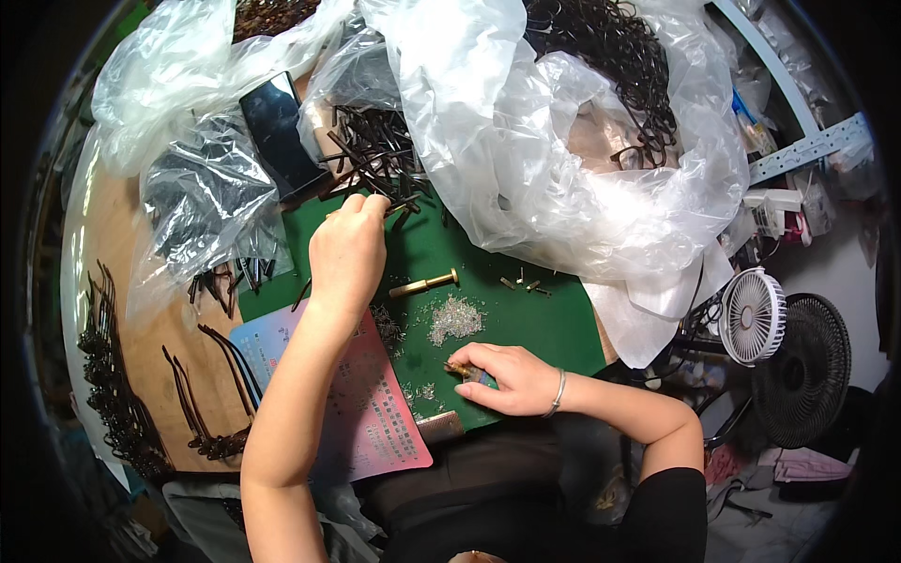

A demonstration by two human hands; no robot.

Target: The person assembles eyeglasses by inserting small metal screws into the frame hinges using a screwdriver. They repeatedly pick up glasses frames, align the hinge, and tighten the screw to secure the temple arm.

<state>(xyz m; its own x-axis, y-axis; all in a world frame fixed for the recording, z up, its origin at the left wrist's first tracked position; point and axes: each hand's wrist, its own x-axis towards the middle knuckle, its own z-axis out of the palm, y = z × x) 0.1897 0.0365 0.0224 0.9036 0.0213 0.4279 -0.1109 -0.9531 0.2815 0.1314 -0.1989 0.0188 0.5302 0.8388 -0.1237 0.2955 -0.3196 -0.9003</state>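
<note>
My left hand [349, 246] reaches across to a heap of dark eyeglass temples [380, 150], fingers pinched at its near edge. A slim dark temple [404, 206] shows at those fingertips; part of the grip is hidden behind the hand. Low on the green mat [526, 324], my right hand [507, 380] is closed round a small tool with a brass-coloured tip [457, 368] and a bluish handle. Its exact kind is unclear. Just beyond lies a pile of tiny clear and silvery pieces [456, 320]. A brass-coloured rod [424, 283] rests between the two hands.
A pink and blue printed sheet [375, 422] lies under my left forearm. Assembled dark eyeglass frames [117, 403] line the left edge. Large clear plastic bags [526, 188] cover the far side, near a black phone [280, 136]. A white fan [754, 316] stands right.
</note>
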